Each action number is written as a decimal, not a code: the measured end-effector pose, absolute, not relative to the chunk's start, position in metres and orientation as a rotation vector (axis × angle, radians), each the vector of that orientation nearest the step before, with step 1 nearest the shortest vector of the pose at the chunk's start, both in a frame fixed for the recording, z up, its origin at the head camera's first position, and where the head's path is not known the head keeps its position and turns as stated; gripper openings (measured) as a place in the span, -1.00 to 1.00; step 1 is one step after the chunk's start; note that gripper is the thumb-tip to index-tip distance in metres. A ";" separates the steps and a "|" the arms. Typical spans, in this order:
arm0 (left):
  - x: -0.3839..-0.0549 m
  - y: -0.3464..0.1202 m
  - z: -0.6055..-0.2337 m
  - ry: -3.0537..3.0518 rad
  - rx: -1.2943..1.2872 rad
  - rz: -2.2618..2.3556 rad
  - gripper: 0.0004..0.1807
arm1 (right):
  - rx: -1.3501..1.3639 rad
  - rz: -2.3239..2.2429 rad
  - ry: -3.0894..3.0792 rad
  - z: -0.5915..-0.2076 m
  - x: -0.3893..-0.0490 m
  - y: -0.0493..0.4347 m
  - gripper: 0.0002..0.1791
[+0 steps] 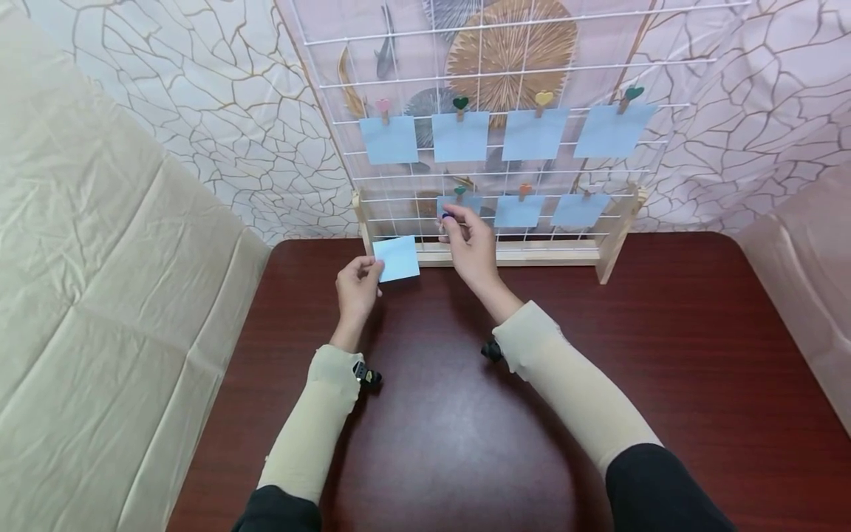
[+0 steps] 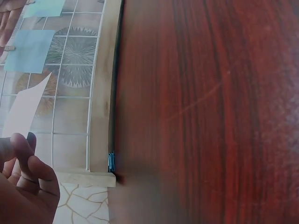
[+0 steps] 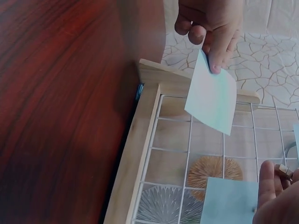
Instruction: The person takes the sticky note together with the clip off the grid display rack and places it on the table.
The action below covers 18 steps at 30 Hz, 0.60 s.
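Note:
A light blue paper note (image 1: 397, 258) is pinched at its left edge between the thumb and fingers of my left hand (image 1: 357, 287), in front of the rack's lower left corner. In the right wrist view that note (image 3: 212, 95) hangs slightly bent from the thumb. My right hand (image 1: 473, 247) pinches a small wooden clothespin (image 3: 283, 171) with a dark heart on it, close to the grid. Behind the right hand, a lower-row note (image 1: 459, 201) clipped by a green heart clothespin (image 1: 460, 190) is partly hidden.
The white wire grid (image 1: 399, 198) stands on a wooden base (image 1: 545, 257) at the back of the dark red table (image 1: 425, 443). Several notes hang in an upper row, including a left one (image 1: 389, 140); two more lower notes hang right, one (image 1: 518, 212) under an orange heart.

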<state>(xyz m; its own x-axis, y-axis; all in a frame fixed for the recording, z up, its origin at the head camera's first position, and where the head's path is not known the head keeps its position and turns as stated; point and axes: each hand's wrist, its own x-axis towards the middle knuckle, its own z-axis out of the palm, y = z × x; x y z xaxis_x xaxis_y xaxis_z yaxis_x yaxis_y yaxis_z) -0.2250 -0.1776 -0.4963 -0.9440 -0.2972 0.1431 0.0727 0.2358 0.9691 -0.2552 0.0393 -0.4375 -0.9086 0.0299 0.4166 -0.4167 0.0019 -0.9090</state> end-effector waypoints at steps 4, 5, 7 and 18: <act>-0.221 -0.178 -0.495 -2.225 0.198 -1.759 -0.78 | 0.390 2.013 -1.941 -0.442 -0.252 0.043 -0.67; -0.220 -0.178 -0.494 -2.230 0.199 -1.757 -0.78 | 0.387 2.028 -1.931 -0.443 -0.251 0.045 -0.67; -0.218 -0.177 -0.493 -2.236 0.203 -1.754 -0.78 | 0.381 2.038 -1.918 -0.445 -0.250 0.048 -0.71; -0.206 -0.185 -0.499 -2.254 0.195 -1.664 -0.80 | 0.294 2.074 -1.913 -0.460 -0.239 0.066 -0.75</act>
<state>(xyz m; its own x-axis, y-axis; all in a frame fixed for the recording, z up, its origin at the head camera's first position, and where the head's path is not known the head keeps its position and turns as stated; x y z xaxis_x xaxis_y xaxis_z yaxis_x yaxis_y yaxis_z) -0.2059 -0.1848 -0.4993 -0.9358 -0.3020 0.1820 0.0850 0.3078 0.9477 -0.2387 0.0665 -0.4600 -0.9330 0.0823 0.3503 -0.3558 -0.0656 -0.9322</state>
